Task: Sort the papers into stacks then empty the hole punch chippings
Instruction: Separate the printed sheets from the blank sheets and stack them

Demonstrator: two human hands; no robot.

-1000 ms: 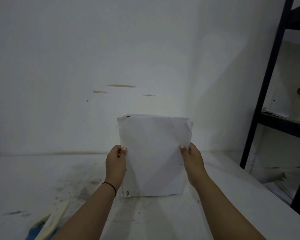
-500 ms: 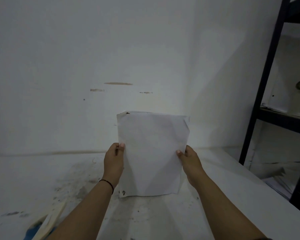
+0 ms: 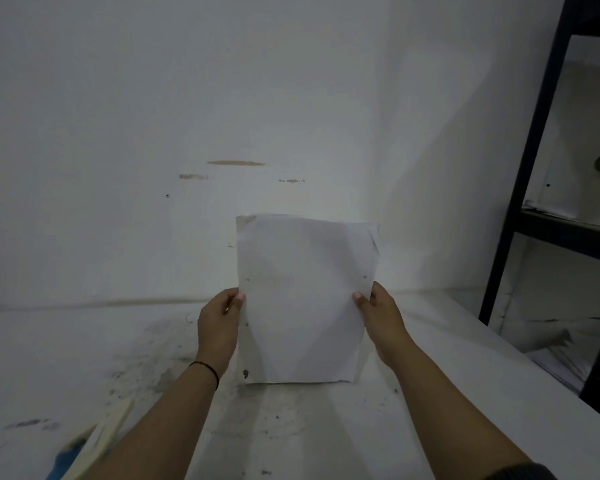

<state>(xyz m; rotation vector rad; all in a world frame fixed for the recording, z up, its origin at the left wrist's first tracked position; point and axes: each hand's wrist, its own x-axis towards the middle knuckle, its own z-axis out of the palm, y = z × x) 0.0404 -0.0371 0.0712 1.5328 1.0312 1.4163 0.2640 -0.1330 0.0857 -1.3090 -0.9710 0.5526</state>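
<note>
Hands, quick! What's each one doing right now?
Left hand: holding the papers by their left edge.
Right hand: holding the papers by their right edge.

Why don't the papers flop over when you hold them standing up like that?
Probably because the papers are a bundle, with the left hand and right hand pinching both side edges. Their bottom edge seems to rest on the table, which likely helps. The bent top right corner suggests a single sheet would droop.
</note>
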